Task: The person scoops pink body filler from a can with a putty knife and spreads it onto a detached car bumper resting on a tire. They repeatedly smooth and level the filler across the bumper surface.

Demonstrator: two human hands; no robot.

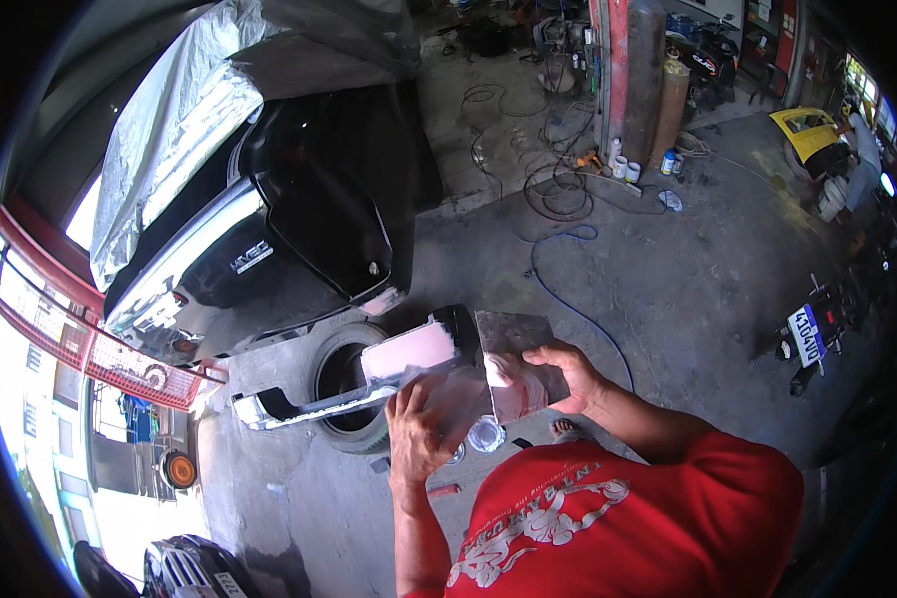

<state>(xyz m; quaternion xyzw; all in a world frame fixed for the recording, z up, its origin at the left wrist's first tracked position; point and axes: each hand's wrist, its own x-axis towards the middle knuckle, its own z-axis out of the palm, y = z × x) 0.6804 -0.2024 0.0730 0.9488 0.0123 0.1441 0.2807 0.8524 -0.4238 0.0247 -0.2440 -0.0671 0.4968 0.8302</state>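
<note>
My right hand [572,375] grips a flat, rectangular putty board [513,394] by its right edge, thumb on top. A lump of pale pink body filler [501,371] and reddish smears lie on the board. Just left of it, my left hand [419,424] is closed on a thin grey filler spreader [458,396], which is blurred and close to the board's edge. Beyond my left hand, a dark car body panel [304,410] with a broad patch of pink filler [409,350] rests on a tyre [367,436] lying flat.
A black car [309,219] under a silver cover [174,130] stands ahead left. A blue hose [593,324] crosses the concrete floor. An open round can [485,434] sits below my hands. Cables [558,194], cans and gas cylinders [640,90] are farther off; a motorcycle [817,334] stands right.
</note>
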